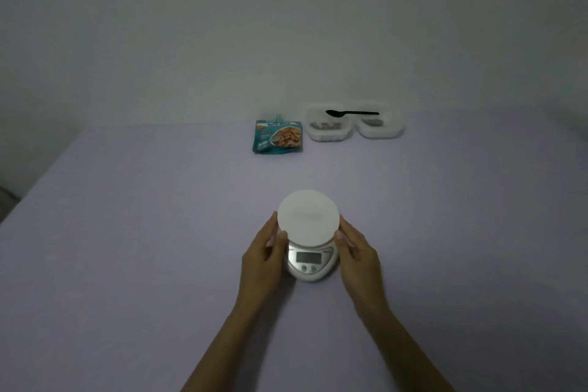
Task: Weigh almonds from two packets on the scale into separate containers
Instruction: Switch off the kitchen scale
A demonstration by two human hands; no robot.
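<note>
a lilac-covered bench (127, 232) carries a white scale (310, 261) near its front edge. at the back lies a teal almond packet (277, 137), just beside a white container (329, 136) and a second container (380, 134).

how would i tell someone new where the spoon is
Look to the far edge of the lilac table. Two white containers sit there, right of a teal packet. The black spoon lies across their rims, the only dark, slender thing.
</note>
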